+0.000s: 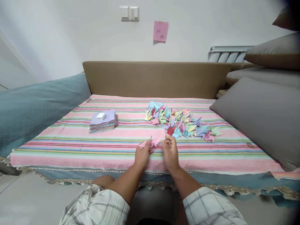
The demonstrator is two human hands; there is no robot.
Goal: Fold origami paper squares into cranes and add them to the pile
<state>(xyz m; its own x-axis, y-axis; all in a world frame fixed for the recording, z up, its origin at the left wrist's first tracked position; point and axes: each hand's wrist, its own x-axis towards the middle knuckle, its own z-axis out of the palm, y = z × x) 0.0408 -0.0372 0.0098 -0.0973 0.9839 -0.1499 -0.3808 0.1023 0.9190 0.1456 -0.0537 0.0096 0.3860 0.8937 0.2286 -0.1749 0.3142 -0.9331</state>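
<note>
A pink paper crane with its wings spread is pinched between the thumb and fingers of my left hand, above the front part of the striped cloth. Close by the crane's right wing tip is my right hand, its fingers curled in; whether they grip anything is hidden. Just beyond my hands lies a pile of folded paper cranes in many colours. To the left, a stack of square coloured paper carries a small white block on top.
A striped cloth covers the sofa seat. A blue-covered armrest bounds the left, and grey cushions are piled at right. Behind stands the brown backrest. A small brown ring-like object lies near the cushion.
</note>
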